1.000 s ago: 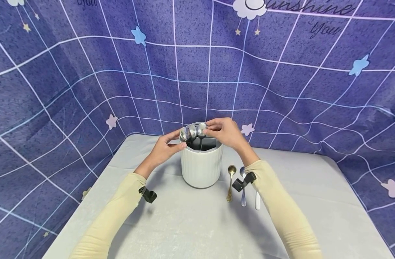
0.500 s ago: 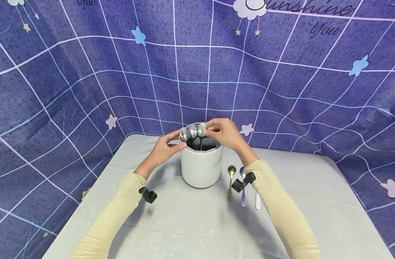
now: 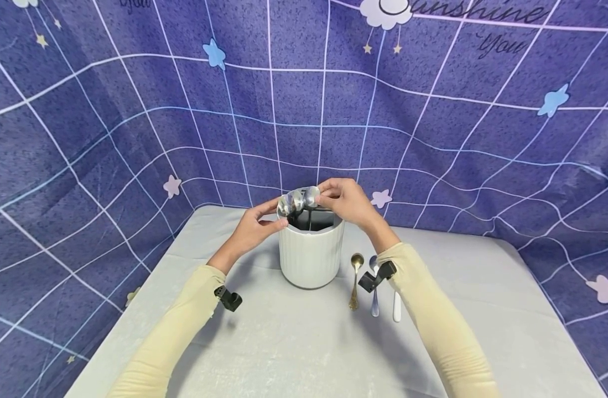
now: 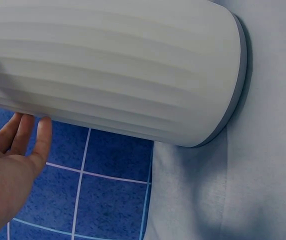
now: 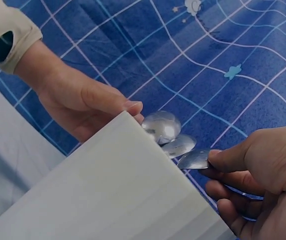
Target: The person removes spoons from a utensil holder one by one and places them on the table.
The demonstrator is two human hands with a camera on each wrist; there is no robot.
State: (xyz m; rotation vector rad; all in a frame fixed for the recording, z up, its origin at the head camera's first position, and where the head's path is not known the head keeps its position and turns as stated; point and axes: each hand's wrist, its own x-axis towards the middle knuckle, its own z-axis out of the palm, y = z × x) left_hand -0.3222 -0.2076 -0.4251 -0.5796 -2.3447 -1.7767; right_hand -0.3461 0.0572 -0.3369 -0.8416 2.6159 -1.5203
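A white ribbed utensil holder stands upright on the table, with dark compartments inside. Three shiny spoon bowls lean at its left and back rim. My right hand pinches the rightmost spoon by its bowl between thumb and fingers; its handle goes down into the holder, the lower end hidden. The middle spoon and the left spoon rest beside it. My left hand holds the holder's left side near the rim, its thumb at the front and fingers against the far side.
Right of the holder lie a gold spoon, a silver spoon and a white-handled utensil, the last two partly hidden by my right wrist and its camera. A purple grid-patterned cloth hangs behind the table.
My right hand has lifted very slightly, and the pinched spoon's bowl has shifted up and turned a little. The left hand stays on the holder.
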